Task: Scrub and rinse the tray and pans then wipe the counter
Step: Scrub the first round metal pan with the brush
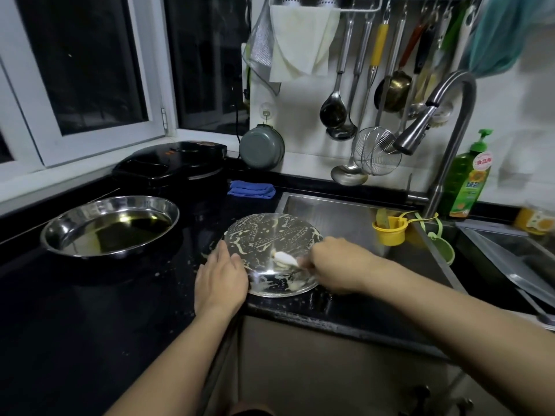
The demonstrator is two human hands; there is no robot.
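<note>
A round steel pan (267, 235) lies bottom-up on the black counter (90, 295) at the sink's left corner, streaked with pale foam or batter. My left hand (220, 277) rests flat against its left rim, fingers straight. My right hand (336, 264) grips a whitish scrubber (285, 259), blurred, pressed on the pan's near side. A second steel pan (111, 225) with a little oily liquid sits to the left on the counter.
The sink (336, 214) lies right of the pan under a curved faucet (420, 130). A green soap bottle (468, 181), yellow cup (389, 231), folded blue cloth (251, 189), black electric griddle (171, 162) and hanging utensils (360, 115) surround it. Pale specks dot the counter.
</note>
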